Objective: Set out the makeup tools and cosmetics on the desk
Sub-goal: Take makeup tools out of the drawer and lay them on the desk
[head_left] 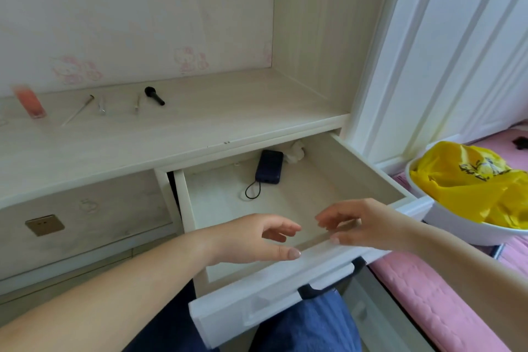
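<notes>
On the table (200, 123) lie a blurred pink tube (30, 101), a black brush (154, 96) and three thin tools (101, 106) too faint to name. Both hands hover over the open drawer (368, 177), the left hand (254, 237) and right hand (363, 223) loosely spread and empty. A dark blue power bank (269, 166) lies at the drawer's back beside crumpled white paper (295, 151), half hidden under the tabletop; a yellow bag (468, 183) fills a white basin (457, 226) cut off at right.
</notes>
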A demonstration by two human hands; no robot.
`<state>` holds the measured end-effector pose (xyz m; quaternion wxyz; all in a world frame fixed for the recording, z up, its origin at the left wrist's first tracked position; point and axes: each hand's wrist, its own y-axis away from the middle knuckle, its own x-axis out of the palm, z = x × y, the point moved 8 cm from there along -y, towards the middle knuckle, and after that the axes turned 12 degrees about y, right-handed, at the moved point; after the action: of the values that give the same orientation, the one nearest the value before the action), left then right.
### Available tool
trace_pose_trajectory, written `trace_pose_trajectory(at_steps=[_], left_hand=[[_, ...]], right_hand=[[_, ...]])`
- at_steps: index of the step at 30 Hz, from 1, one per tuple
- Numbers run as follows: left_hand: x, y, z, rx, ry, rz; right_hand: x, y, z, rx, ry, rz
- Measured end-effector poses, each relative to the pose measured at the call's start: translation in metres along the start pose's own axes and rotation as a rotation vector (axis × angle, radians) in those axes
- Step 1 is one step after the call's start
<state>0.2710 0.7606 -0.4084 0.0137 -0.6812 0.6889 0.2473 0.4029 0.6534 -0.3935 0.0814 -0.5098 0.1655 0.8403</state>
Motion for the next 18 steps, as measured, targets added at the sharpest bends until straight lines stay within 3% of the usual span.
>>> trace_pose_trajectory(at_steps=[4, 18], left_hand=[[0.015, 0.001, 0.005, -0.032, -0.021, 0.058], [0.001, -0.010, 0.007, -0.002, -0.129, -0.019]], right_hand=[[0.013, 0.007, 0.006, -0.094, 0.402, -0.041], [0.008, -0.014, 0.002, -0.151, 0.375, -0.128]])
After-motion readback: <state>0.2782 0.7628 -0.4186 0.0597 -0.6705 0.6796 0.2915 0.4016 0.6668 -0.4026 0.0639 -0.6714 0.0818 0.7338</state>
